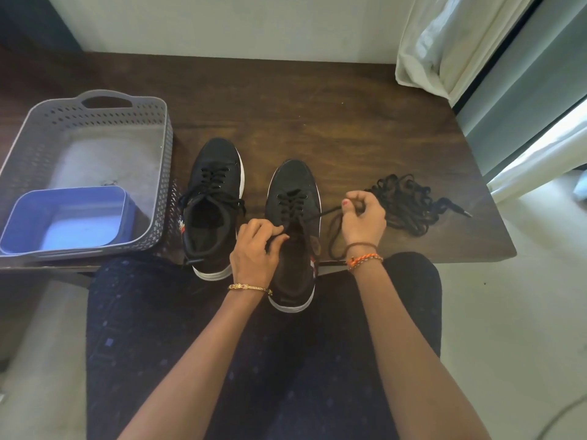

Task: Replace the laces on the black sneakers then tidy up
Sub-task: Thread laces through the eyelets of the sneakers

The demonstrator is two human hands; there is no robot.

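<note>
Two black fabric sneakers with white soles on a dark brown wooden table (349, 122), toes pointing away, heels at the near edge. Left black sneaker (213, 198) fully laced, loose lace ends trailing off either side of its collar. Right black sneaker (293, 236) laced through the front eyelets only, its heel hanging past the near table edge over a lap in dark patterned cloth. Left hand (255, 249) over the tongue area of the right sneaker, fingers curled, thumb and forefinger pinching the black lace near the upper eyelets; gold bangle (251, 288) on that wrist. Right hand (362, 217) just beside the right sneaker's outer side, fingers curled round the other black lace end (324, 214), drawn taut from the eyelets to the fist, with the slack falling in a loop below the hand onto the table; orange and brown thread bands (365, 258) on that wrist. Tangled pile of loose black laces (405, 203) on the table just behind and right of the right hand, one metal-tipped end (465, 213) stretched out to the right. Grey perforated plastic basket with a handle cut-out (95, 103) at the table's left end, just beside the left sneaker. Blue rectangular plastic tub (63, 217) inside the basket's near part. White curtain (451, 42) at the far right corner.
</note>
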